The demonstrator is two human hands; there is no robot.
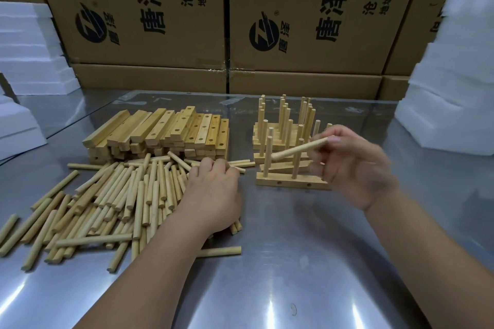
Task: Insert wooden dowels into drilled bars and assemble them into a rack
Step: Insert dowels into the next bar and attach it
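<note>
A loose heap of wooden dowels [112,203] covers the left of the steel table. My left hand [213,192] lies on the heap's right edge with its fingers curled over dowels there. Behind the heap is a stack of drilled bars [165,131]. My right hand [352,165] pinches one dowel [299,149], which points left and slightly down. Just below it stands a drilled bar [291,184] with two upright dowels in it. Several finished bars with upright dowels [286,125] are stacked behind that bar.
Printed cardboard boxes [227,21] wall off the back of the steel table [267,275]. White foam blocks are piled at the left [29,61] and right [454,75]. One stray dowel [222,251] lies near my left forearm.
</note>
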